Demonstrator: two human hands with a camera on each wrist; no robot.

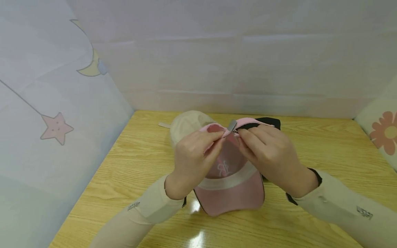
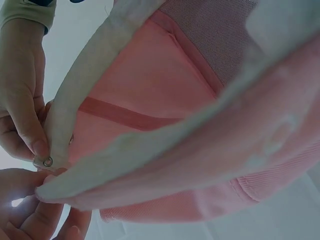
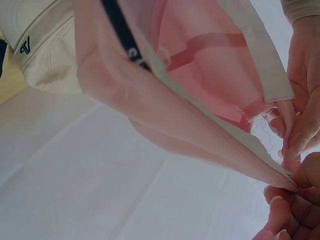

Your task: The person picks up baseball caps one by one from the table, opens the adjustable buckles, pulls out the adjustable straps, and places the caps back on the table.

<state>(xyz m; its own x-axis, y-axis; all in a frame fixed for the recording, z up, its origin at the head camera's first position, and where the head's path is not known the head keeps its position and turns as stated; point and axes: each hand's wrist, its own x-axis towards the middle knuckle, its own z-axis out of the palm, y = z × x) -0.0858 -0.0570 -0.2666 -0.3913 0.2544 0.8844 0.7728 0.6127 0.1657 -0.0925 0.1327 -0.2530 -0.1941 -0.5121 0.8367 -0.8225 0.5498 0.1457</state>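
Note:
A pink baseball cap (image 1: 229, 199) hangs between my two hands, its brim toward me and its white sweatband and pink lining showing. At its rear opening, my left hand (image 1: 193, 158) pinches one side of the pink back strap between thumb and fingers. My right hand (image 1: 270, 151) pinches the other side, beside a silver metal buckle (image 1: 232, 125). A small metal eyelet (image 2: 48, 161) shows near the fingertips in the left wrist view. How far the strap passes through the buckle is hidden by the fingers.
Behind the left hand lies a beige cap (image 1: 190, 122), its strap end (image 1: 164, 125) sticking out leftward. A black cap (image 1: 274, 122) lies partly hidden behind the right hand. All are on a wood-grain table (image 1: 130, 162) bounded by pale walls (image 1: 235, 75) at the back and sides.

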